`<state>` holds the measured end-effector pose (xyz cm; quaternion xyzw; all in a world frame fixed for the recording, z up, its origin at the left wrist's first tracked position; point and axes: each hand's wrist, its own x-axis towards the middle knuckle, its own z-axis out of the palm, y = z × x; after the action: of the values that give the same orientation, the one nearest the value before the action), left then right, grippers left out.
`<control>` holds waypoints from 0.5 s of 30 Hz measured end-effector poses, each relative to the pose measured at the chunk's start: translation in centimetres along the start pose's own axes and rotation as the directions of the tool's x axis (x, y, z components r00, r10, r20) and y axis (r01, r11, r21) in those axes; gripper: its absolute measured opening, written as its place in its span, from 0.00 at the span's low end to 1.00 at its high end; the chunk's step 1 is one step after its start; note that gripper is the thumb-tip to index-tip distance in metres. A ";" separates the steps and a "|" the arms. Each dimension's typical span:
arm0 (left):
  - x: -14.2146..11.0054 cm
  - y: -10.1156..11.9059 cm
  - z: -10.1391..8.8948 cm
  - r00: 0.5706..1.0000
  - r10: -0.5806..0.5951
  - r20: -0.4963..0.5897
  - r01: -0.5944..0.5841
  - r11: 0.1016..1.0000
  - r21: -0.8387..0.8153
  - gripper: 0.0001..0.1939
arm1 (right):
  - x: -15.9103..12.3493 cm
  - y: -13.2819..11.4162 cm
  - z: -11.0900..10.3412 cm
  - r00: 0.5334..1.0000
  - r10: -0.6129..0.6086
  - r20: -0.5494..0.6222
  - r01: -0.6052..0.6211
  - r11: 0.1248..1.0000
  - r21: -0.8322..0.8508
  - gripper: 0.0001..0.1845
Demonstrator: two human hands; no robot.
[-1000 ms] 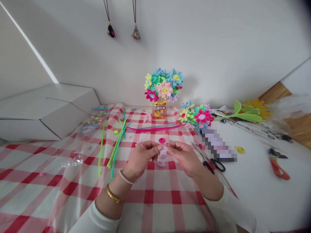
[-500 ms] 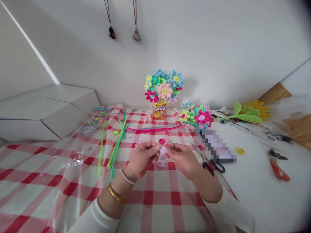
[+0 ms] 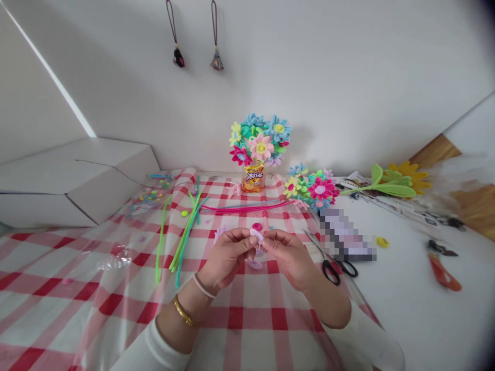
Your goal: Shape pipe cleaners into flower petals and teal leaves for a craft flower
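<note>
Above the checked tablecloth (image 3: 257,340), my left hand (image 3: 228,260) and my right hand (image 3: 292,257) meet, each pinching a small lilac pipe cleaner (image 3: 256,235) between thumb and fingers. It looks bent into a loop; its lower part is partly hidden by my fingers. Just beneath lies another lilac piece (image 3: 254,264), partly covered. A deep pink coil (image 3: 257,226) sits right behind my fingertips. More lilac pipe cleaners (image 3: 221,231) show behind my left hand. Scissors (image 3: 331,263) with black handles rest right of my right hand.
Green pipe cleaners (image 3: 187,232) and pink ones (image 3: 247,208) lie around my hands. Fuzzy flowers (image 3: 261,147) stand in an orange-labelled container (image 3: 253,178); another bunch (image 3: 319,189) lies right. A phone (image 3: 348,237), orange-handled pliers (image 3: 444,273) and a white box (image 3: 77,180) flank the area.
The lilac pipe cleaner between my fingertips has turned and now shows as a more upright loop. Both hands stay in nearly the same place; the view has shifted slightly.
</note>
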<state>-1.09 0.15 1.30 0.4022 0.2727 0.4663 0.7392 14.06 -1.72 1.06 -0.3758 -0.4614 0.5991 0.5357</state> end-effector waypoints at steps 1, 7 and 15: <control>0.0 0.0 0.0 1.000 0.007 0.004 -0.007 1.000 0.023 0.07 | 0.0 0.0 0.0 1.000 0.005 0.004 -0.005 1.000 0.012 0.06; -0.1 0.1 0.0 0.998 0.057 0.031 -0.062 0.979 0.195 0.09 | -0.2 0.0 0.0 1.000 0.012 0.019 -0.012 1.000 0.004 0.05; -0.3 0.2 0.1 0.993 0.056 0.104 -0.076 0.977 0.201 0.09 | -0.4 -0.5 0.5 0.984 0.099 0.151 -0.124 0.977 0.171 0.04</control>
<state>-1.20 -0.11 1.53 0.5073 0.2691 0.4398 0.6905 13.83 -2.13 1.64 -0.3078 -0.4205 0.6926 0.4988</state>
